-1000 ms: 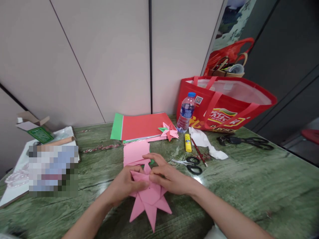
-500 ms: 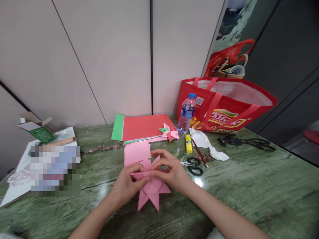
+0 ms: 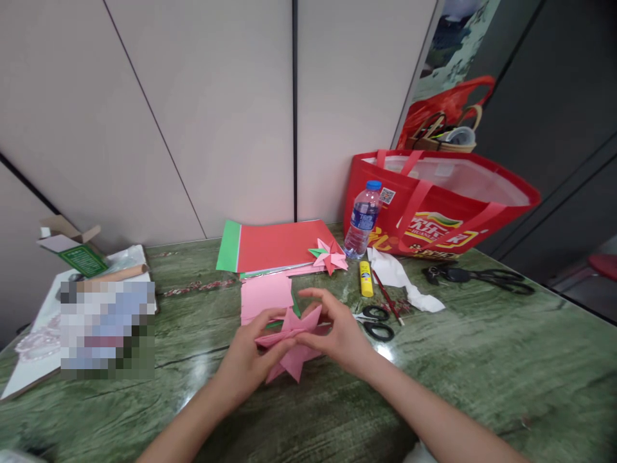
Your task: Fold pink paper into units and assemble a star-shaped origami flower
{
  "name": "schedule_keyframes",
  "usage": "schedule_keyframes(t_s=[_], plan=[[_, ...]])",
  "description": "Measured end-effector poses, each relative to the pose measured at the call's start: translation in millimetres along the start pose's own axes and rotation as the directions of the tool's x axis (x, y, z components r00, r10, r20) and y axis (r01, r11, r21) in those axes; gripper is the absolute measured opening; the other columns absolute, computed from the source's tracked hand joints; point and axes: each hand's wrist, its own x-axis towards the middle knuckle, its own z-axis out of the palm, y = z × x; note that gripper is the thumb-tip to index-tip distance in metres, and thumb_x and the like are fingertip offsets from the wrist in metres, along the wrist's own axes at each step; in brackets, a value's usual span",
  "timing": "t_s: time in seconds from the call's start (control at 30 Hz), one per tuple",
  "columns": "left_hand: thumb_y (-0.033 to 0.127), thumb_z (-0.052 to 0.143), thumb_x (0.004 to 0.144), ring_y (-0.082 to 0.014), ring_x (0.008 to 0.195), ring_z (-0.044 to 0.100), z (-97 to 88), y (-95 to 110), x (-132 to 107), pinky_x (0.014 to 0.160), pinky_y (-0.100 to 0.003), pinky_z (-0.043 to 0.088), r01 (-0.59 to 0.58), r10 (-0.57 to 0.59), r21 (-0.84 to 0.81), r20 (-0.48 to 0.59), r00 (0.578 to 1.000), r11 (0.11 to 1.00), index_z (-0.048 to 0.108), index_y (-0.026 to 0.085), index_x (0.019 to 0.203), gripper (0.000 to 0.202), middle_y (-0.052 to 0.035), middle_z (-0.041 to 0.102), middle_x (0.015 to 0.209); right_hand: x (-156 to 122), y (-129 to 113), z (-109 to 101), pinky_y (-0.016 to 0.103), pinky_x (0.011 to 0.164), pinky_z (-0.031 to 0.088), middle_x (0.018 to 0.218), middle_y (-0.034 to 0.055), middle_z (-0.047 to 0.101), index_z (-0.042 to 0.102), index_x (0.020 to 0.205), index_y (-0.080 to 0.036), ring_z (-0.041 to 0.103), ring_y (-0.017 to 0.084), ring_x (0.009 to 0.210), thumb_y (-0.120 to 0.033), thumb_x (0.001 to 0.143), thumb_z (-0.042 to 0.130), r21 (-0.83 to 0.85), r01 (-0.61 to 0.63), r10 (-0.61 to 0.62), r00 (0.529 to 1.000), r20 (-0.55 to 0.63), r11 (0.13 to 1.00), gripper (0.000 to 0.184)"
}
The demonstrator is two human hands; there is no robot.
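Between my hands is a pink folded paper star with several points, held tilted above the green marbled table. My left hand pinches its left side, thumb along the near face. My right hand grips the right side, with thumb and fingers on the paper. Parts of the star are hidden behind the fingers. Just beyond it lies a stack of pink paper squares. A finished-looking star in pink, red and green rests on red paper sheets farther back.
To the right lie black-handled scissors, a yellow glue stick, a pencil and white tissue. Behind stand a water bottle and a red shopping bag. A green box and white board are at left.
The pink star has been tipped, so its near points now look shorter and its far points stand up between my hands. Both hands still hold it.
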Motion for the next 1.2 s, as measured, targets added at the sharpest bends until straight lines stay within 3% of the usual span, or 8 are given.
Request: schedule_keyframes(t_s=[0.03,0.07,0.17,0.4,0.6,0.87,1.07,1.2], plan=[[0.032,0.057,0.074,-0.015,0.067,0.055,-0.3,0.9,1.4,0.062,-0.022,0.041,-0.003,0.003,0.009,0.022,1.0,1.0,0.06,0.018,0.087,0.019,-0.0011,0.062,0.074,-0.6,-0.9,0.2,0.027,0.062,0.046,0.075,-0.002,0.057,0.045,0.11,-0.024,0.055,0.014,0.067,-0.026,0.064,0.07,-0.015,-0.001,0.001,1.0,-0.002,1.0,0.053],[0.033,0.055,0.076,-0.0129,0.06,0.051,-0.4,1.6,2.5,0.056,-0.02,0.038,-0.003,0.003,0.017,0.036,0.999,1.0,0.061,0.016,0.072,0.018,0.0002,0.058,0.065,-1.1,-1.8,0.2,0.026,0.061,0.045,0.076,-0.0019,0.056,0.047,0.108,-0.024,0.055,0.014,0.067,-0.026,0.064,0.07,-0.026,-0.004,0.004,1.0,-0.001,1.0,0.05],[0.035,0.054,0.075,-0.0083,0.047,0.034,0.6,1.9,3.5,0.045,-0.019,0.028,0.022,-0.022,0.004,0.02,1.0,1.0,0.05,0.015,0.05,0.033,0.0043,0.04,0.048,-1.8,-4.6,-0.2,0.022,0.058,0.043,0.077,-0.0016,0.055,0.052,0.1,-0.022,0.053,0.013,0.066,-0.025,0.063,0.069,-0.042,-0.016,0.017,1.0,0.024,0.999,0.041],[0.04,0.058,0.07,-0.008,0.048,0.029,0.7,-2.9,1.2,0.045,-0.02,0.022,0.16,-0.153,-0.13,0.065,0.986,0.979,0.053,0.012,0.05,0.035,0.0037,0.036,0.049,1.0,-1.8,0.9,0.019,0.05,0.035,0.071,-0.0039,0.049,0.054,0.092,-0.019,0.042,0.007,0.054,-0.028,0.061,0.071,0.125,-0.133,0.115,0.984,0.138,0.983,0.037],[0.04,0.063,0.066,-0.0072,0.047,0.029,-0.6,-9.1,2.2,0.045,-0.02,0.022,0.249,-0.231,-0.31,0.095,0.968,0.917,0.047,0.013,0.048,0.037,0.004,0.036,0.05,3.5,1.5,-1.5,0.018,0.05,0.033,0.068,-0.0048,0.046,0.053,0.096,-0.017,0.041,0.006,0.054,-0.027,0.066,0.067,0.356,-0.227,0.138,0.956,0.258,0.906,0.034],[0.041,0.052,0.074,-0.0073,0.048,0.02,1.6,-9.1,4.3,0.044,-0.022,0.013,0.148,-0.138,-0.065,0.138,0.981,0.987,0.046,0.013,0.049,0.038,0.0045,0.025,0.05,5.4,-1.3,0.2,0.018,0.049,0.032,0.062,-0.0058,0.049,0.051,0.089,-0.016,0.043,0.007,0.053,-0.016,0.066,0.062,0.114,-0.174,0.153,0.973,0.175,0.978,0.026],[0.039,0.057,0.072,-0.0073,0.048,0.024,4.3,-15.1,3.0,0.044,-0.021,0.016,0.199,-0.178,-0.177,0.127,0.976,0.964,0.05,0.012,0.049,0.036,0.0039,0.032,0.049,5.5,-4.3,-1.3,0.018,0.052,0.033,0.064,-0.0052,0.053,0.05,0.088,-0.016,0.045,0.007,0.055,-0.01,0.064,0.058,0.125,-0.169,0.147,0.975,0.168,0.978,0.026],[0.036,0.063,0.068,-0.007,0.047,0.029,3.4,-17.0,2.9,0.044,-0.02,0.02,0.241,-0.222,-0.291,0.098,0.97,0.926,0.054,0.011,0.049,0.032,0.0031,0.039,0.048,6.8,-0.4,-3.9,0.017,0.047,0.03,0.064,-0.0062,0.054,0.048,0.093,-0.018,0.043,0.006,0.05,-0.008,0.061,0.057,0.272,-0.255,0.195,0.954,0.229,0.928,0.035]])
